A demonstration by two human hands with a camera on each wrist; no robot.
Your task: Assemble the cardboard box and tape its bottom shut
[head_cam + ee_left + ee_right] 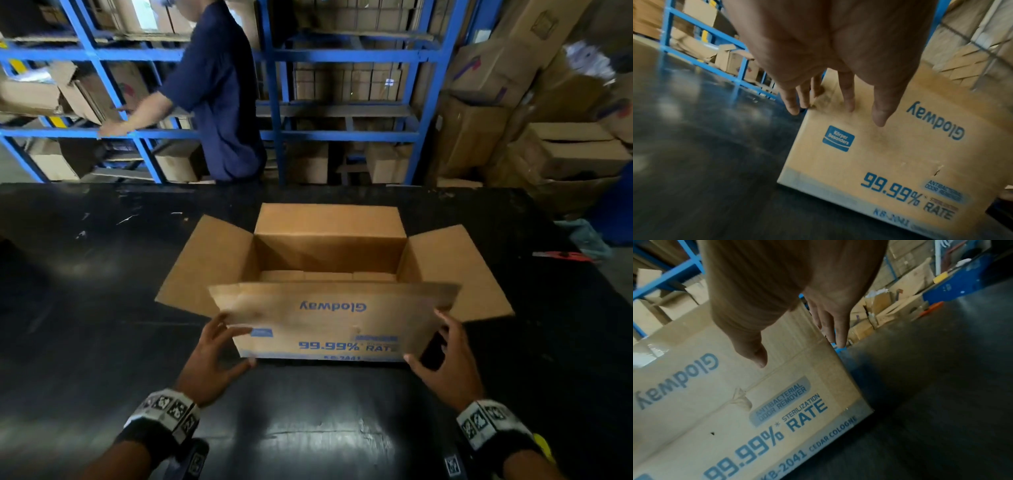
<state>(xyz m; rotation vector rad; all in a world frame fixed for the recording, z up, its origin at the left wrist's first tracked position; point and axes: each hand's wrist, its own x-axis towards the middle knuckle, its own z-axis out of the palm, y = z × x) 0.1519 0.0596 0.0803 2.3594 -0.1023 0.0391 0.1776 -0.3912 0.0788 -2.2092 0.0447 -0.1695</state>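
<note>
A brown cardboard box (329,322) printed "Glodway" upside down stands on the black table (102,308), its top open and its flaps splayed outward. The near flap leans toward me over the printed front wall. My left hand (219,349) is at the box's front left corner, fingers spread and straight against the cardboard (890,154). My right hand (445,356) is at the front right corner, its fingers (838,337) straight along the corner edge and its thumb over the front wall (735,402). Neither hand grips anything. Folded bottom flaps (325,275) show inside the box.
A person in a dark blue shirt (219,89) stands beyond the table's far edge at blue racks (346,54) filled with cartons. More cartons (513,102) are piled at the right. A red cutter (565,255) lies on the table's right side.
</note>
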